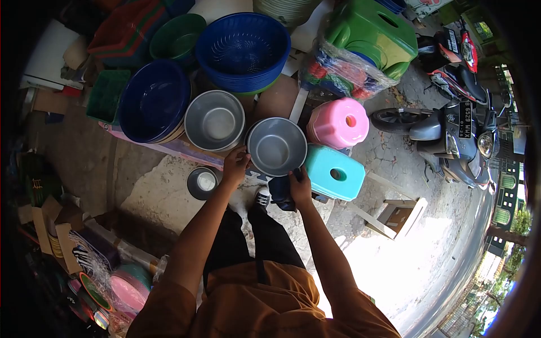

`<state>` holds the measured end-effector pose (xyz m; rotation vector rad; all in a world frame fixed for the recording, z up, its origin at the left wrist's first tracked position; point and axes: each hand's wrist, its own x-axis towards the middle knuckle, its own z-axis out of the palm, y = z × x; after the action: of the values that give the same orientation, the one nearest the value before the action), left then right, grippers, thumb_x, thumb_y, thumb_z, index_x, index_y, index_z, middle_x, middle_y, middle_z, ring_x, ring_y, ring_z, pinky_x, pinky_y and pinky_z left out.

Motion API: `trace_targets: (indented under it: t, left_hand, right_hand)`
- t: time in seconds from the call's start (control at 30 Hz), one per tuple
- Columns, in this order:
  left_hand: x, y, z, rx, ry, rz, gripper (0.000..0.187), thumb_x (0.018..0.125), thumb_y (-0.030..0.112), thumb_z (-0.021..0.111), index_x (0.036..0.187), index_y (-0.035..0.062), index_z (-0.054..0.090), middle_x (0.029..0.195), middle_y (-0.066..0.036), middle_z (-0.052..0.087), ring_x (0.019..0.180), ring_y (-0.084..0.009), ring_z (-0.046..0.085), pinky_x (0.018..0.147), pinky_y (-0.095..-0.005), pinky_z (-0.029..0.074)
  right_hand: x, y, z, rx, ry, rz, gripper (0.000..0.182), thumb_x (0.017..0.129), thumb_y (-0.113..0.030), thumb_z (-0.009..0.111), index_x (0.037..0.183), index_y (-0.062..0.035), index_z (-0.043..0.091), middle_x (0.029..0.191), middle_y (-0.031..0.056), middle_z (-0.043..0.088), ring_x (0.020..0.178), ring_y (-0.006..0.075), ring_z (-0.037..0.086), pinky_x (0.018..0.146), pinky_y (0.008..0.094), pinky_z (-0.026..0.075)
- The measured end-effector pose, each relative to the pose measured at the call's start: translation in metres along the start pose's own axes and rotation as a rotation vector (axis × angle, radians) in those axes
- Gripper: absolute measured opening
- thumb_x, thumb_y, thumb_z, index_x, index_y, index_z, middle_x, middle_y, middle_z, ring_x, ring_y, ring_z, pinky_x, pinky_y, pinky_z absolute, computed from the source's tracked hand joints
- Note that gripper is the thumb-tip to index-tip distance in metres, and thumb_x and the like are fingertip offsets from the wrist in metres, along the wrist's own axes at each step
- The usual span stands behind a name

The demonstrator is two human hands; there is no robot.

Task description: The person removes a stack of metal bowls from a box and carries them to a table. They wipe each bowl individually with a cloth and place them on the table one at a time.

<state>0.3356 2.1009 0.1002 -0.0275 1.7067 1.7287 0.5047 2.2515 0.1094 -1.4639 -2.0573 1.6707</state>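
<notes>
A round grey basin (pixel 277 147) is in front of me at the near edge of the display. My left hand (pixel 236 163) has its fingers closed at the basin's left rim. Bunched in my right hand (pixel 300 185) is a dark cloth (pixel 282 193), and that hand is up against the basin's lower right rim. Just left of the basin sits another grey basin (pixel 215 120) with a pale bottom. On the floor below, near my feet, is a smaller dark bowl (pixel 203 183) with a light inside.
Blue basins (pixel 153 101) and a stack of blue colanders (pixel 243 48) stand behind. To the right are pink stools (pixel 339 124), a turquoise stool (pixel 336 173) and a green stool (pixel 372 36). Parked motorcycles (pixel 451 135) and a small wooden frame (pixel 397 218) are farther right.
</notes>
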Motion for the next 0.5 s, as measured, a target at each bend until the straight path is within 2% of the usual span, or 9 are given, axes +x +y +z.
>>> trace_targets:
  t: [0.03,0.17,0.23,0.33,0.5]
  left_hand:
    - [0.003,-0.003,-0.002,0.003,0.017,-0.004,0.034,0.089,0.005,0.061,0.122,-0.0018,0.052,0.089,-0.007,0.062,0.071,-0.0122,0.062,0.06,-0.0236,0.048]
    - [0.01,-0.016,-0.002,0.019,0.063,0.018,0.033,0.09,0.005,0.061,0.122,-0.0001,0.053,0.091,-0.007,0.063,0.07,-0.0111,0.061,0.06,-0.0238,0.048]
    - [0.014,-0.022,-0.003,0.002,0.085,0.009,0.033,0.09,0.005,0.061,0.121,0.0004,0.054,0.088,-0.006,0.064,0.068,-0.0105,0.06,0.061,-0.0232,0.048]
    - [0.023,-0.034,-0.008,0.051,0.082,-0.001,0.032,0.09,0.004,0.06,0.121,0.0013,0.054,0.086,-0.006,0.064,0.069,-0.0104,0.06,0.061,-0.0229,0.048]
    - [0.029,-0.046,-0.014,-0.045,0.08,-0.049,0.03,0.091,0.003,0.057,0.121,0.0024,0.054,0.087,-0.006,0.065,0.073,-0.0109,0.062,0.063,-0.0234,0.049]
  right_hand:
    - [0.003,0.008,0.005,-0.022,-0.006,-0.029,0.06,0.091,-0.025,0.058,0.137,0.0059,0.037,0.13,0.0281,0.05,0.123,0.0365,0.049,0.101,0.0381,0.038]
    - [0.013,0.018,0.015,0.015,-0.034,-0.075,0.06,0.09,-0.023,0.058,0.137,0.0061,0.036,0.131,0.0281,0.049,0.123,0.0363,0.049,0.101,0.0384,0.039]
    - [0.013,0.017,0.018,-0.025,-0.014,-0.031,0.054,0.09,-0.013,0.058,0.139,-0.0008,0.038,0.126,0.0211,0.056,0.116,0.0272,0.054,0.098,0.0333,0.04]
    - [0.019,0.022,0.026,-0.039,0.001,-0.095,0.053,0.09,-0.013,0.058,0.139,-0.0027,0.039,0.123,0.0205,0.057,0.114,0.0267,0.055,0.096,0.0333,0.04]
    - [0.033,0.04,0.034,-0.022,-0.063,-0.072,0.052,0.091,-0.014,0.058,0.138,-0.0019,0.039,0.123,0.0207,0.058,0.113,0.0272,0.056,0.096,0.0336,0.04]
